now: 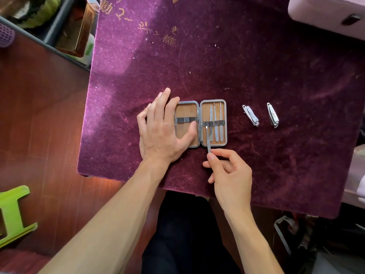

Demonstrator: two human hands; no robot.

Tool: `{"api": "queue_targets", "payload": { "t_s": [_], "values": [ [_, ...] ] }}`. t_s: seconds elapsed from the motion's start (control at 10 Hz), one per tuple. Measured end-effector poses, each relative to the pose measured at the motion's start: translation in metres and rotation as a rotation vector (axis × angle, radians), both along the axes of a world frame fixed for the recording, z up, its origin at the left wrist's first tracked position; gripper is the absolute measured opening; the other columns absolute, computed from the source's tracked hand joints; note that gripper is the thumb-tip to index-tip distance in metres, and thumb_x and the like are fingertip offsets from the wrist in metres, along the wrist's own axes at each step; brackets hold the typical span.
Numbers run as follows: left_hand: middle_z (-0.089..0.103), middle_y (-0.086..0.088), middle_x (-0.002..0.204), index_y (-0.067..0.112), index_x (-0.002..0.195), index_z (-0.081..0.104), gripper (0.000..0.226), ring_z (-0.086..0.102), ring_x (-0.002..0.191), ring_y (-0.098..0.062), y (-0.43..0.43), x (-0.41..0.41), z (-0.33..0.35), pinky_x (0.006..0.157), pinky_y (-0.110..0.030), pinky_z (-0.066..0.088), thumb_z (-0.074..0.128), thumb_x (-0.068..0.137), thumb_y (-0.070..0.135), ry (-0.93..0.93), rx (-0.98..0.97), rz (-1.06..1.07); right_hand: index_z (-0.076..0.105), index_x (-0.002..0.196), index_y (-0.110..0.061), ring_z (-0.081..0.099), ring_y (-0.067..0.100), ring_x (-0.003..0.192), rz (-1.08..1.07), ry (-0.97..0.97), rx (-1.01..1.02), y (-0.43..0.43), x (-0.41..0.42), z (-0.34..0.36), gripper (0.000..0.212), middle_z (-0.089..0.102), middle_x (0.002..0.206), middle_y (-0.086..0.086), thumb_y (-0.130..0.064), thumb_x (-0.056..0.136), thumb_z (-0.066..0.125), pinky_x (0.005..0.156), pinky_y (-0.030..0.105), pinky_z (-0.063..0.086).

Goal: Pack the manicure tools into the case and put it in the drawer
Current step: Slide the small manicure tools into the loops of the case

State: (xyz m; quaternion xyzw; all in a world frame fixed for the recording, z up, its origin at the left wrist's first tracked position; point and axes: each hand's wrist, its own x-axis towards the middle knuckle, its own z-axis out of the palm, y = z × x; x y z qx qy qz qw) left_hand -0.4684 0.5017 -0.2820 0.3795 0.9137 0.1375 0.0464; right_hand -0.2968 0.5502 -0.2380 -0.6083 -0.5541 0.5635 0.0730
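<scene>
An open metal-rimmed manicure case [200,107] lies flat on the purple velvet table top [217,56]. Its right half holds three slim steel tools [216,123] under an elastic band. My left hand [164,127] rests flat on the left half, fingers straight, thumb on the tan lining. My right hand [227,173] pinches the near end of a nail file [208,139], whose tip lies under the right half's band. Two nail clippers lie to the right of the case, one nearer [251,115] and one farther [273,115].
A pale pink box [325,14] sits at the table's far right corner. Left of the table, a dark shelf [59,22] holds a brown tin and other clutter. A green stool [13,214] stands on the wooden floor at lower left.
</scene>
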Motion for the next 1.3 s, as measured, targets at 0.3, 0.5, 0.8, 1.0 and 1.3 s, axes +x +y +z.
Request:
{"api": "queue_targets", "payload": {
  "t_s": [0.3,0.5,0.8,1.0,1.3],
  "values": [
    [0.043,-0.001,0.161,0.019,0.14,0.053,0.066,0.045,0.144,-0.021,-0.001,-0.001,-0.002,0.112,-0.043,0.036,0.053,0.089,0.06,0.013,0.004,-0.004,0.073,0.098,-0.039,0.063,0.004,0.045,-0.011,0.007,0.047,-0.007,0.002,-0.001,0.007,0.081,0.084,-0.017,-0.032,0.101,0.072,0.056,0.012,0.052],
    [0.043,-0.001,0.161,0.02,0.14,0.053,0.066,0.045,0.144,-0.021,-0.001,-0.001,-0.003,0.112,-0.043,0.036,0.053,0.088,0.06,0.015,0.002,-0.002,0.074,0.098,-0.039,0.06,0.003,0.045,-0.019,0.026,0.039,-0.003,0.001,-0.004,0.008,0.081,0.083,-0.014,-0.033,0.101,0.072,0.053,0.014,0.05],
    [0.042,-0.001,0.161,0.02,0.14,0.053,0.066,0.045,0.145,-0.021,0.0,-0.001,-0.003,0.112,-0.043,0.035,0.053,0.088,0.06,0.011,0.006,0.002,0.073,0.099,-0.046,0.058,0.003,0.048,-0.002,0.017,0.044,0.0,0.001,-0.006,0.006,0.081,0.083,-0.016,-0.041,0.101,0.07,0.053,0.026,0.047],
    [0.042,-0.001,0.161,0.019,0.141,0.053,0.066,0.045,0.144,-0.021,0.0,-0.001,-0.002,0.112,-0.044,0.036,0.055,0.089,0.06,0.011,0.003,0.0,0.073,0.108,-0.045,0.068,0.009,0.057,0.024,0.046,0.113,0.006,-0.013,-0.007,0.011,0.08,0.081,-0.019,-0.036,0.102,0.069,0.058,0.01,0.049],
    [0.042,-0.001,0.161,0.018,0.142,0.053,0.067,0.045,0.144,-0.021,0.0,-0.001,0.0,0.113,-0.043,0.036,0.054,0.089,0.06,0.006,-0.012,-0.003,0.074,0.133,-0.034,0.07,-0.005,0.073,0.191,-0.035,0.322,0.017,-0.025,-0.007,0.03,0.077,0.076,-0.012,-0.033,0.104,0.068,0.072,0.018,0.058]
  ]
}}
